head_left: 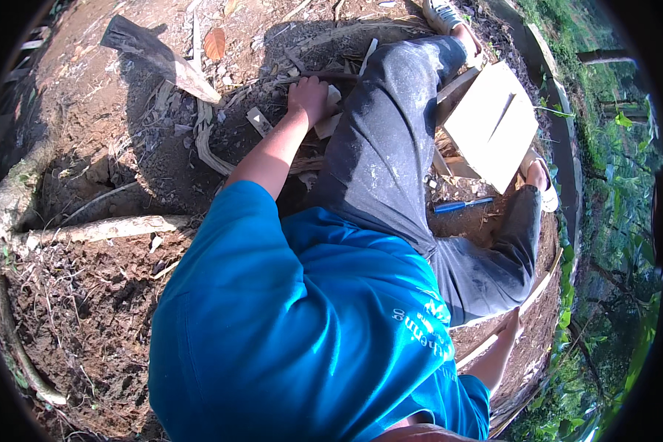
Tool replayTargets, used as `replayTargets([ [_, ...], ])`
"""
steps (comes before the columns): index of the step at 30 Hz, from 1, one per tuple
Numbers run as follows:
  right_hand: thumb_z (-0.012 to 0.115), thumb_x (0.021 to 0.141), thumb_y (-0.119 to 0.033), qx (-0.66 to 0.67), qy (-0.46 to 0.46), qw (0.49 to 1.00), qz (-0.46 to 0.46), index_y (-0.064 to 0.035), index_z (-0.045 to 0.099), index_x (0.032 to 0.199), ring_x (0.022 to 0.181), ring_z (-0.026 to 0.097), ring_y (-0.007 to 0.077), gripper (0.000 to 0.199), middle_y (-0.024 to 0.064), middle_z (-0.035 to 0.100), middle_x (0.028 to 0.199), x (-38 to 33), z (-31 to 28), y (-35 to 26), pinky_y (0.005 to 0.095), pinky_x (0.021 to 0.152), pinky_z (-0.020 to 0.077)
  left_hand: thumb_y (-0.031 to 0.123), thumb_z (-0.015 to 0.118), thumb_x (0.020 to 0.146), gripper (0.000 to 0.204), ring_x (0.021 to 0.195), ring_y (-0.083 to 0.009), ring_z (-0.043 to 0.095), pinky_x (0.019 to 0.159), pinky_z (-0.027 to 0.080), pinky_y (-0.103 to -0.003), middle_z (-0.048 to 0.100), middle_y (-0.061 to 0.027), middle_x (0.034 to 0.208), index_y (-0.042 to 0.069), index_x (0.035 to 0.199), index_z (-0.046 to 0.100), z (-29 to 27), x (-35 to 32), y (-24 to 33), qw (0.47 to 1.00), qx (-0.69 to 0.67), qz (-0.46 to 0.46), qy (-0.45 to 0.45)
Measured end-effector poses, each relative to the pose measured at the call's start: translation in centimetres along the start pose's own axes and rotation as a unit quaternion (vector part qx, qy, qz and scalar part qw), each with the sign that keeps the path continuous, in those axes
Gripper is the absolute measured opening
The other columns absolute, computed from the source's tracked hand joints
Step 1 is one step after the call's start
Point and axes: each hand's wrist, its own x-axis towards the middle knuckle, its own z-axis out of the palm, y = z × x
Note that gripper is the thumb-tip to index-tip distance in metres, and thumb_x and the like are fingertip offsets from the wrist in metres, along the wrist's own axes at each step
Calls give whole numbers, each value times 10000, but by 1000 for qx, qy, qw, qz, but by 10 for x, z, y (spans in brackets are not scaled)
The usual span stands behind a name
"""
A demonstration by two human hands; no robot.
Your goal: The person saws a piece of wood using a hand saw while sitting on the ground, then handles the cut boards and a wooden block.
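Observation:
My left hand [309, 97] reaches down to the ground beside my left thigh, its fingers curled. Small pale wood blocks [327, 127] lie against it, and a dark stick [335, 76] runs out by its fingertips. Whatever the fingers close round is hidden. Beyond my right knee, my right hand [511, 324] is by a long pale wooden strip [544, 289]; its fingers are too small and partly hidden to read. Between my legs a pale flat board [486, 121] with a dark slit leans over some wood pieces. A slender blue tool [463, 205] lies on the soil below it.
A thick split log piece [158, 57] lies at the upper left, near a brown dry leaf [214, 43]. A peeled branch [110, 229] and a tree root [11, 195] cross the left side. Wood chips and bark strips litter the soil. Green plants [619, 184] border the right.

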Motion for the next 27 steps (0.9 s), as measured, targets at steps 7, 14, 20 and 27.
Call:
replayTargets([
  [7,741,926,-496,61,12,994,91,3,665,1237,924,657,234,592,103,694,1070,-62,45,75,418,821,551,294,621,1005,421,1141,-233,637,1044,467,-405,684,-53,1236,47,1346,625,-35,-4,-53,686,-714,-139,-5],
  [14,740,927,-490,89,30,987,131,2,663,1246,937,657,234,591,104,693,1084,-84,57,118,417,828,550,134,512,1037,312,1214,-329,603,1065,497,-504,634,-208,1291,-29,1302,514,-57,-14,-80,652,-753,89,15],
  [20,740,928,-484,122,17,990,73,1,661,1254,949,658,234,590,105,691,1097,-71,100,56,415,835,548,82,545,1004,161,1086,-204,631,880,518,-353,658,-86,1103,49,1156,589,-82,-11,-67,484,-861,152,-37],
  [27,739,929,-478,142,-7,989,28,0,658,1263,962,658,234,589,106,690,1111,-74,131,-1,414,843,547,433,840,837,788,1146,-283,621,987,509,-432,631,-141,1261,22,1353,409,-61,-12,-49,928,-318,-21,194],
])
